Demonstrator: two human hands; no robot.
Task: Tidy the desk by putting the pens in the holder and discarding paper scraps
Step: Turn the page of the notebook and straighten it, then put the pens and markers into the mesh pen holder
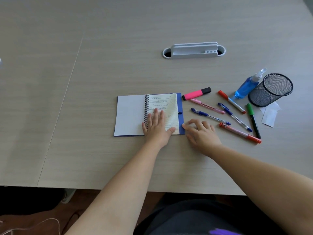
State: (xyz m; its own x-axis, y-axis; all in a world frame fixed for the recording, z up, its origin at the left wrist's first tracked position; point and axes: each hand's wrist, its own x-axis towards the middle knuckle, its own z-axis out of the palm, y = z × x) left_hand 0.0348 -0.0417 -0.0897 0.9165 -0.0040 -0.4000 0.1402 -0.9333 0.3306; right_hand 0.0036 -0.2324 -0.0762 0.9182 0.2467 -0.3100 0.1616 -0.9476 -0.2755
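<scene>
My left hand is lying flat and open on the spiral notebook; my right hand is resting beside it, fingers loosely curled, gripping nothing. Pens are lying scattered between notebook and mesh holder, paper scraps just below the holder.

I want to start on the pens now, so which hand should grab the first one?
Probably the right hand: it is free beside the nearest blue pen, with the mesh holder on its side. The left hand lies flat on the notebook.
</scene>
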